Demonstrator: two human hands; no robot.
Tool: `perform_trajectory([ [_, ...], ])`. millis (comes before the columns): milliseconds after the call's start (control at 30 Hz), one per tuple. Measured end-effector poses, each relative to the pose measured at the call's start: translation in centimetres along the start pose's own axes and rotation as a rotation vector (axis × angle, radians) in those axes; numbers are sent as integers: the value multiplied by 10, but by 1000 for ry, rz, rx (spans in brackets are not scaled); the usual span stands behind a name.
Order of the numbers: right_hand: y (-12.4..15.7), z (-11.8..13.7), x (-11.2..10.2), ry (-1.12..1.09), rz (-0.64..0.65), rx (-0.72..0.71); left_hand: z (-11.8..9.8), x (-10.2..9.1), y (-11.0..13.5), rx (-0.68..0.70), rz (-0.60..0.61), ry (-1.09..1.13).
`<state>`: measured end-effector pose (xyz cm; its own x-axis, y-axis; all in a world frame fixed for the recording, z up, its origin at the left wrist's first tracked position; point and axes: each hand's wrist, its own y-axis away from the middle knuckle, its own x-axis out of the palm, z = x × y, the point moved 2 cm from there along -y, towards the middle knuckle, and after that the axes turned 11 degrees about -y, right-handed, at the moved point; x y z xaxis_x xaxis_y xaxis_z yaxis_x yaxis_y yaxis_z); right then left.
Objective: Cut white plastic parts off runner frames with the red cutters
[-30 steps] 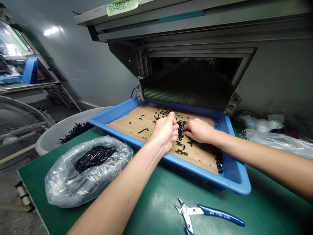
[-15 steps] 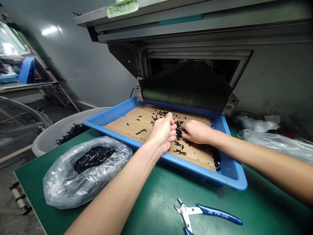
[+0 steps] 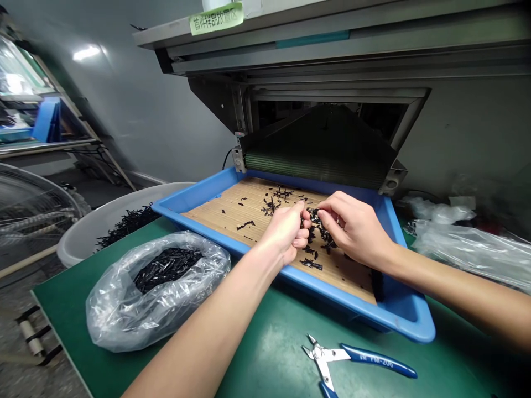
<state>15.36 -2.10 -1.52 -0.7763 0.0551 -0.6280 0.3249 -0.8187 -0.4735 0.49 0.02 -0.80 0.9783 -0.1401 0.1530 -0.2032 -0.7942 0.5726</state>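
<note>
My left hand is closed in a loose fist over the blue tray, thumb on top; whatever its curled fingers hold is hidden. Beside it, my right hand pinches with thumb and forefinger at a small black plastic part close to the left fist. Many such thin black parts lie scattered on the ribbed cardboard lining the tray. More of them are heaped under and around both hands, where the hands partly cover them.
Left of the tray, a clear plastic bag holds black parts. Behind it stands a white tub with more. Blue-handled cutters lie spread on the green table. A conveyor belt ends above the tray; plastic bags lie right.
My right hand has lifted from the heap and come up beside my left fist, its fingers now in a pinch. The tray has shifted slightly within the view; the left hand stays closed.
</note>
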Motion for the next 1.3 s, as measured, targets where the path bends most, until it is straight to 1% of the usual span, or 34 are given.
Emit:
perform_trajectory([
  [33, -4, 5, 0, -33, 0, -42, 0, -1, 0, -12, -2, 27],
  [100, -18, 12, 2, -75, 61, -116, -1, -3, -1, -11, -14, 101],
  [167, -36, 18, 3, -122, 177, -192, -4, -6, -2, 20, -40, 162],
  [233, -54, 23, 4, -186, 294, -227, -6, -8, -2, 65, -72, 188],
  [300, -67, 25, 5, -248, 342, -191, -8, -10, -2, 98, -93, 194],
  [333, -72, 24, 6, -295, 332, -151, -8, -11, -2, 111, -103, 195],
  [400, -75, 17, 10, -455, 304, -78, -9, -14, -3, 134, -135, 193],
  [467, -73, 5, 14, -640, 273, -24, -10, -18, -4, 145, -175, 203],
  [500, -71, -3, 16, -677, 239, 0, -10, -21, -4, 147, -194, 211],
  [533, -69, -13, 17, -647, 213, 26, -11, -23, -4, 148, -213, 221],
  [567, -66, -22, 19, -547, 221, 64, -12, -25, -5, 146, -225, 230],
  [600, -63, -32, 22, -408, 263, 110, -12, -27, -5, 143, -233, 235],
  [667, -58, -49, 28, -138, 408, 198, -13, -29, -5, 139, -238, 241],
  [733, -54, -61, 36, -11, 529, 255, -14, -30, -5, 131, -237, 240],
  [867, -51, -69, 45, 58, 584, 266, -15, -28, -4, 118, -234, 238],
  [1133, -51, -64, 47, 133, 652, 185, -16, -27, -1, 122, -231, 233],
  [1300, -48, -63, 52, 186, 664, 177, -16, -26, -1, 123, -230, 238],
])
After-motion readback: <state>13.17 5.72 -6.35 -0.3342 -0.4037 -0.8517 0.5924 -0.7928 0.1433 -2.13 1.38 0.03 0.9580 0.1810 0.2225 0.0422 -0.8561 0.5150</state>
